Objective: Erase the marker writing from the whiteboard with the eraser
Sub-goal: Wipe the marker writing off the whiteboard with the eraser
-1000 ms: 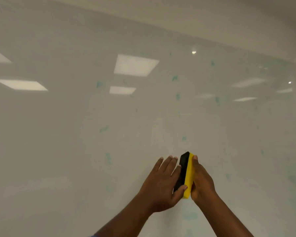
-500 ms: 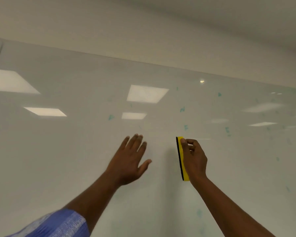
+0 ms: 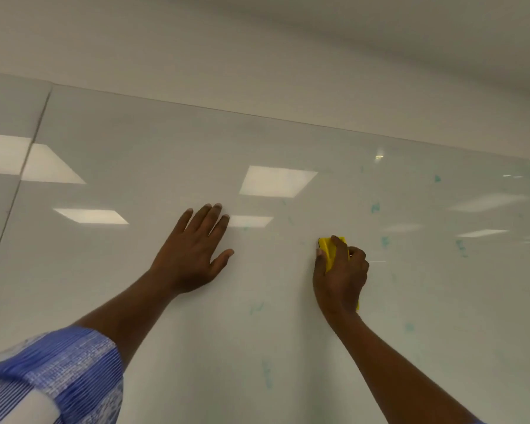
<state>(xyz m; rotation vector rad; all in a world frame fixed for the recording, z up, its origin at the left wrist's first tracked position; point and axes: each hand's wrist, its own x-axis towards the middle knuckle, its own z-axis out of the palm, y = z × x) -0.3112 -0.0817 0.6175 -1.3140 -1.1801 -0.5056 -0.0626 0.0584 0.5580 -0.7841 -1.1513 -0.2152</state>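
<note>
In the head view, a glossy whiteboard point(image 3: 288, 347) fills most of the frame, its top edge running from ten o'clock down toward three o'clock under a plain wall point(image 3: 257, 56). The right hand point(image 3: 340, 276), just right of centre, presses a yellow eraser point(image 3: 328, 250) against the board; its fingers point(image 3: 338, 244) curl over the eraser's back, closed around it, so that only the upper end and a sliver at the lower edge show. The left hand point(image 3: 193, 255), at about nine o'clock from the right hand and well apart from it, lies flat on the board with its fingers spread wide and holding nothing, thumb pointing toward the eraser. Faint teal marker traces point(image 3: 375, 207) dot the board, mostly from one to three o'clock of the eraser, with paler smears at six o'clock below it. Bright ceiling-light reflections point(image 3: 277, 185) sit at twelve o'clock above the hands. A blue-and-white patterned sleeve point(image 3: 58, 374) shows at seven o'clock in the frame's corner.
</note>
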